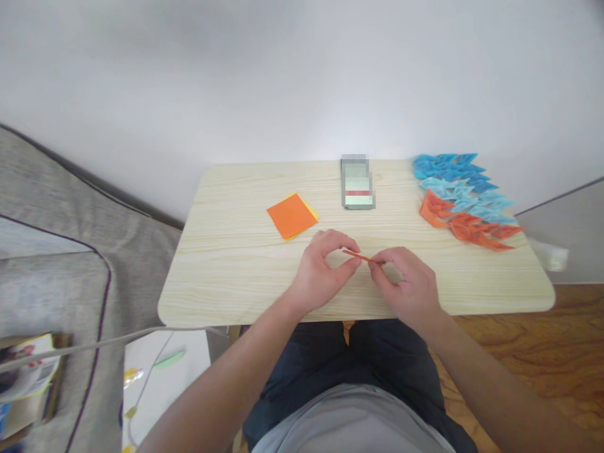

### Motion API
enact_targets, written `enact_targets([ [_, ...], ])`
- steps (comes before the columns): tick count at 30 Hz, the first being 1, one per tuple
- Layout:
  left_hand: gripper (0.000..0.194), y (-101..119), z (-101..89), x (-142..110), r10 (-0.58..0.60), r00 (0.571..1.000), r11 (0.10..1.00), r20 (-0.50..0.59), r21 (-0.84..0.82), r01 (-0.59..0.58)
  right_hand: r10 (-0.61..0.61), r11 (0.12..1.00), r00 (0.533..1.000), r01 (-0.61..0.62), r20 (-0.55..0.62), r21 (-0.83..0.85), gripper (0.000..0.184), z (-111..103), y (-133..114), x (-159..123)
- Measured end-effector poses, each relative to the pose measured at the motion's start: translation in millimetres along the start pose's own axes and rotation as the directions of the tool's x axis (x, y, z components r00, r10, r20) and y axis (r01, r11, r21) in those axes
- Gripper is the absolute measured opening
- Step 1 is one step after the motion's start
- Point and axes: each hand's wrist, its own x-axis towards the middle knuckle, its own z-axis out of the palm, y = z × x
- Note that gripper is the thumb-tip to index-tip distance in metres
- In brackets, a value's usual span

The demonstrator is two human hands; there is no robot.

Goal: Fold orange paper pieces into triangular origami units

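Note:
My left hand (324,269) and my right hand (406,283) meet above the near middle of the light wooden table (226,264). Both pinch a small folded strip of orange paper (357,255) between thumb and fingers, left hand on its left end, right hand on its right end. The strip is narrow and lies nearly level just above the tabletop. A small stack of square paper sheets (291,215), orange on top with yellow beneath, lies flat a little beyond my left hand.
A phone (357,182) lies at the table's far middle. Several folded blue and orange paper pieces (465,198) are spread over the far right corner. A grey sofa (51,251) stands to the left, a white cable (94,343) runs below the table edge, and wooden floor shows at right.

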Motion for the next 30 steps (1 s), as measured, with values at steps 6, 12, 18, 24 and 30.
enact_targets([
  [6, 0.015, -8.5, -4.1, -19.6, 0.134, 0.977, 0.871, 0.165, 0.451, -0.196, -0.213, 0.943, 0.971, 0.234, 0.111, -0.237, 0.011, 3.1, 15.3, -6.2],
  [12, 0.017, -15.7, -7.1, -31.6, 0.102, 0.962, 0.832, 0.253, 0.508, -0.222, -0.166, 0.952, 0.960, 0.216, 0.227, -0.218, 0.016, 3.0, 15.4, -21.2],
  [18, 0.014, -18.0, -12.7, -32.1, 0.043, 0.971, 0.819, 0.234, 0.549, -0.168, -0.110, 0.954, 0.962, 0.172, 0.249, -0.245, 0.010, 2.4, 14.0, -15.9],
  [24, 0.018, -20.2, -19.4, -34.8, 0.042, 0.964, 0.796, 0.262, 0.574, -0.191, -0.114, 0.939, 0.956, 0.192, 0.270, -0.284, 0.010, 3.2, 13.0, -13.2],
  [30, 0.022, -20.5, -28.9, -36.3, 0.061, 0.946, 0.758, 0.317, 0.603, -0.250, -0.127, 0.944, 0.963, 0.191, 0.239, -0.270, 0.009, 3.8, 15.7, -15.3],
])
